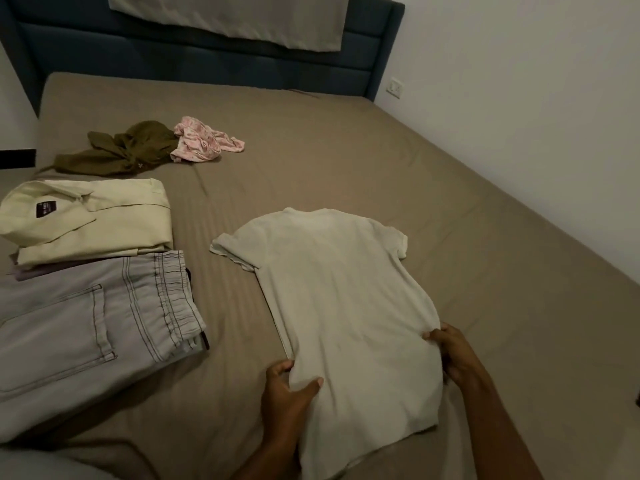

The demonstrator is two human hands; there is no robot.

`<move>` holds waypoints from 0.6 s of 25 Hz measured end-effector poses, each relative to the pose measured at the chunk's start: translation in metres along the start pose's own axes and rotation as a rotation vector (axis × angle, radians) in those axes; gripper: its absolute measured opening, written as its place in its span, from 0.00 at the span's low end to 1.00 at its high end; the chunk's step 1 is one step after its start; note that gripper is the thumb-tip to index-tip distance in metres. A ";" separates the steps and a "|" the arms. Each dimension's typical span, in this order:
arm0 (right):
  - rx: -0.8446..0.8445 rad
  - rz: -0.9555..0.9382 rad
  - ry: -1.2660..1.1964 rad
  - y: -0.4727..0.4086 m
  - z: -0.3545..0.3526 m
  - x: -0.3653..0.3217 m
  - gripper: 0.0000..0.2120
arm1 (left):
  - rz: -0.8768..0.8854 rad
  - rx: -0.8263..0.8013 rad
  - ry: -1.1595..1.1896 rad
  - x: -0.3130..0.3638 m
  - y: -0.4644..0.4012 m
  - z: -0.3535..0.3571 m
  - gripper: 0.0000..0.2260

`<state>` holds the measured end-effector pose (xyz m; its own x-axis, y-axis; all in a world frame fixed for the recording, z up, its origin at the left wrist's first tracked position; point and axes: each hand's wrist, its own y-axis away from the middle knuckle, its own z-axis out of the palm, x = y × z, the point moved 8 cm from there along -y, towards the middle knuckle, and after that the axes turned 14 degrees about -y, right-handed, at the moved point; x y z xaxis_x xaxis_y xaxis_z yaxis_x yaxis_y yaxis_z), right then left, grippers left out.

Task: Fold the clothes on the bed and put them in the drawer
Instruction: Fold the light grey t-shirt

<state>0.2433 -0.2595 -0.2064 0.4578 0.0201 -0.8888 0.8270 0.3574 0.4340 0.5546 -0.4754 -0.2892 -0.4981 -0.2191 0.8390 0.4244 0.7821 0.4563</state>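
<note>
T-shirt [332, 289] lies flat on the bed [467, 237] before me, my left hand [287, 386] and right hand [453, 355] pinching its two sides near the hem, so I pull evenly to smooth wrinkles, I judge, before folding.

A dark blue upholstered headboard [207, 60], with horizontal padded panels, runs along the far edge of the mattress. A grey-beige cloth [228, 19] hangs over its top edge, draping down across the upper panels. A white wall [519, 81] borders the right edge of the mattress. A white wall socket [395, 87] is mounted on that wall, low down, just beside the headboard's right end. A dark skirting strip [17, 159] shows at the far left.
</note>
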 end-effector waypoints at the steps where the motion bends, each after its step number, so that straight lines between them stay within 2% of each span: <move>1: 0.014 0.012 -0.130 0.002 -0.002 0.002 0.24 | -0.005 -0.010 0.045 -0.007 0.006 0.000 0.30; 2: 0.050 0.027 -0.247 0.003 -0.005 0.005 0.19 | -0.003 -0.025 0.085 -0.009 0.011 -0.001 0.31; 4: 0.093 0.067 -0.400 0.003 -0.012 0.014 0.02 | 0.042 -0.049 0.129 -0.010 0.017 -0.003 0.36; 6: 0.032 0.091 -0.414 0.003 -0.016 0.020 0.13 | 0.081 -0.077 0.140 -0.009 0.019 -0.006 0.38; 7: -0.006 0.092 -0.369 0.005 -0.022 0.022 0.11 | 0.083 -0.096 0.147 -0.010 0.019 -0.007 0.37; 8: -0.031 0.101 -0.295 0.015 -0.027 0.020 0.05 | 0.077 -0.111 0.153 -0.012 0.018 -0.009 0.36; 9: -0.055 0.083 -0.182 0.020 -0.037 0.014 0.02 | 0.062 -0.133 0.164 -0.014 0.019 -0.011 0.33; 12: -0.033 0.087 0.495 0.021 -0.074 0.000 0.20 | 0.031 -0.242 0.140 -0.018 0.027 -0.017 0.22; 14: -0.020 0.143 0.752 0.024 -0.091 -0.006 0.17 | 0.031 -0.321 0.132 -0.019 0.031 -0.022 0.17; 15: 0.016 0.153 0.764 0.026 -0.101 -0.010 0.15 | 0.043 -0.367 0.120 -0.016 0.033 -0.022 0.17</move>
<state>0.2271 -0.1559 -0.2013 0.2206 0.7078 -0.6711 0.7797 0.2854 0.5573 0.5938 -0.4590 -0.2811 -0.3915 -0.2743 0.8783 0.6960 0.5361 0.4777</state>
